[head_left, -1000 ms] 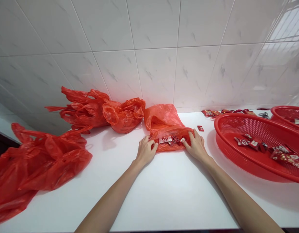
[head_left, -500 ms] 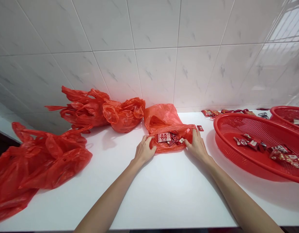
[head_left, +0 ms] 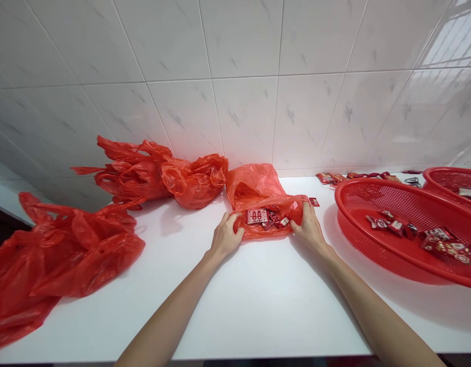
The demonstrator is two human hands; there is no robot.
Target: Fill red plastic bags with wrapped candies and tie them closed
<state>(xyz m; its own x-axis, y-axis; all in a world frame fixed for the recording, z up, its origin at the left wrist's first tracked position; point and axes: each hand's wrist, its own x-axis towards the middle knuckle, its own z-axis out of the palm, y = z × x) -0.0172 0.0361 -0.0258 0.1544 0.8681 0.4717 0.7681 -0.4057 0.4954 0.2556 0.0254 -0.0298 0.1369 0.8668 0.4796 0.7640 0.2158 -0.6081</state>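
Toward the bench's (head_left: 273, 306) back edge, left hand (head_left: 226, 235) and right hand (head_left: 308, 227) grip the bag (head_left: 254, 179); uneven tugging could spill sweets (head_left: 283, 222).

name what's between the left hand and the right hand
In the head view, the open red plastic bag lies between the left hand and right hand, with a patterned square packet and small wrapped packets inside.

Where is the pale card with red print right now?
Near the head view's middle, the card lies inside the open red bag, between the left hand and right hand, just left of small packets.
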